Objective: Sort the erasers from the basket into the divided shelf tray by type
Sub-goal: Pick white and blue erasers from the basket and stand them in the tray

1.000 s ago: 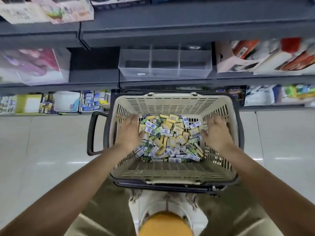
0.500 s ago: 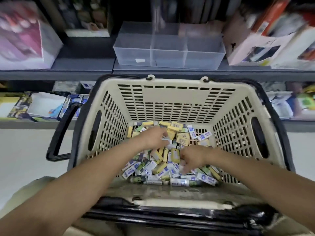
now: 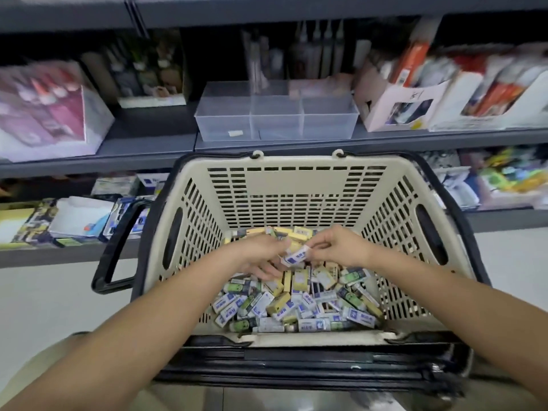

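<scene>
A beige shopping basket (image 3: 296,185) with a black rim holds a pile of small wrapped erasers (image 3: 296,304): white-and-blue, yellow and green ones. Both hands are inside it, above the far part of the pile. My right hand (image 3: 338,247) pinches one end of a white-and-blue eraser (image 3: 296,256). My left hand (image 3: 261,256) is curled at its other end, thumb on the wrapper. The clear divided tray (image 3: 275,126) stands on the shelf behind the basket, and nothing shows in its compartments.
Dark grey shelves (image 3: 148,143) run behind the basket. A pink-and-white box (image 3: 50,114) stands left of the tray and white display boxes (image 3: 415,105) right of it. More packets (image 3: 74,218) lie on the lower shelf. The black handle (image 3: 115,247) sticks out at the left.
The view has come closer to the basket. My right hand has lifted a white-and-blue eraser out of the pile, and my left hand has moved over to meet it.
</scene>
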Tool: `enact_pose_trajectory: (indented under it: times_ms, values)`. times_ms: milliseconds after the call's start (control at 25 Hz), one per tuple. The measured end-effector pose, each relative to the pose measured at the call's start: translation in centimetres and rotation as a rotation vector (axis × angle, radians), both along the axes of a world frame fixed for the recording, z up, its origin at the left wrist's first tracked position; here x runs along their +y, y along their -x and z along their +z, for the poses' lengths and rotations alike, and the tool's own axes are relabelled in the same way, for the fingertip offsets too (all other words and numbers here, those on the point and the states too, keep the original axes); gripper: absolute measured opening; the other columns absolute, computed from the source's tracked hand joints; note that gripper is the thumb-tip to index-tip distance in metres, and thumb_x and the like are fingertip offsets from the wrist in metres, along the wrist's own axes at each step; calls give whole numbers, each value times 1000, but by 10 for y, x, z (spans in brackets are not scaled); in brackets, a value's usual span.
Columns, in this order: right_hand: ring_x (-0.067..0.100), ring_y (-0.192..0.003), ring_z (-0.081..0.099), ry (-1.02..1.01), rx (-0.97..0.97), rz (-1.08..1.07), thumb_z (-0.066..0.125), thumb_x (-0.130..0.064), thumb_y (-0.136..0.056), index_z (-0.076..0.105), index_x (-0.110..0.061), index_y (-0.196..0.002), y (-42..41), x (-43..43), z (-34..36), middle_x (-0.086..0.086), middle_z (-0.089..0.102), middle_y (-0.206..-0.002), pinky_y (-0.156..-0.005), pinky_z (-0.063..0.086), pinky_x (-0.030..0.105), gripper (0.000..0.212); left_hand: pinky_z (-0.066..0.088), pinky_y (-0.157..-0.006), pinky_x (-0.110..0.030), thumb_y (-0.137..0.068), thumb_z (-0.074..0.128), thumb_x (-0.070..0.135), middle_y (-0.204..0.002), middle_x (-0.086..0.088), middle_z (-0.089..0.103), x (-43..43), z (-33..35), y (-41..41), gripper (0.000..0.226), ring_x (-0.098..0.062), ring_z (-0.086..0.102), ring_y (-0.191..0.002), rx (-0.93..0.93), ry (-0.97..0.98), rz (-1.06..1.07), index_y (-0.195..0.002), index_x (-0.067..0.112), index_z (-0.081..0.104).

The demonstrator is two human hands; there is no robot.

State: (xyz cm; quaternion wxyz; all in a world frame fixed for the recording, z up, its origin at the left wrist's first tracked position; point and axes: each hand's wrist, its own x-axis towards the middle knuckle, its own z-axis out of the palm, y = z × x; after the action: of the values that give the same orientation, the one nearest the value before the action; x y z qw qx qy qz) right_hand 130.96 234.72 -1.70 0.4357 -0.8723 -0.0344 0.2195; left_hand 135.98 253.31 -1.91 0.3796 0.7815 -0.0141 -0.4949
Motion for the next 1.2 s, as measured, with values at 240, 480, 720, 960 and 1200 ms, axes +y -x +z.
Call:
enact_pose_trajectory:
  times_ms: [240, 480, 720, 960, 1200]
  values:
    - [8, -84, 65, 123, 35, -51, 67, -21, -84, 70, -13, -105, -26, -21, -8, -2, 70, -96, -82, 53, 24, 22, 53, -54, -17, -79, 66, -4, -94, -12, 65, 7, -4, -20, 22, -13, 64, -73, -16, 149, 411, -98, 3, 61]
    - [8, -87, 57, 336, -53, 151, 60, -23, -89, 69, -16, -103, -60, 14, -38, -2, 68, -106, -78, 45, 23, 19, 39, -47, -21, -81, 62, -8, -84, -13, 64, 36, -6, -52, 44, -12, 51, -62, -250, 5, 630, -123, 2, 54]
    - [22, -93, 63, 431, -152, 259, 51, -20, -92, 69, -16, -102, -85, 72, -60, 3, 69, -103, -80, 53, 37, 20, 52, -62, -33, -90, 53, 0, -92, -16, 61, 40, -12, -59, 19, -27, 61, -86, -147, 161, 951, -108, 6, 55]
    - [27, -95, 57, 683, -118, 233, 56, -26, -89, 62, -12, -104, -84, 109, -73, 8, 54, -104, -72, 47, 34, 21, 52, -75, -38, -91, 49, -4, -97, -14, 59, 34, -15, -54, 22, -27, 57, -88, -75, 229, 1006, -109, 7, 55]
    - [23, -94, 57, 465, -102, 251, 51, -27, -93, 58, -11, -106, -92, 96, -65, 8, 57, -109, -77, 46, 31, 22, 52, -68, -32, -88, 56, -2, -92, -14, 64, 43, -30, -61, 18, -23, 60, -78, -110, 206, 942, -104, 6, 60]
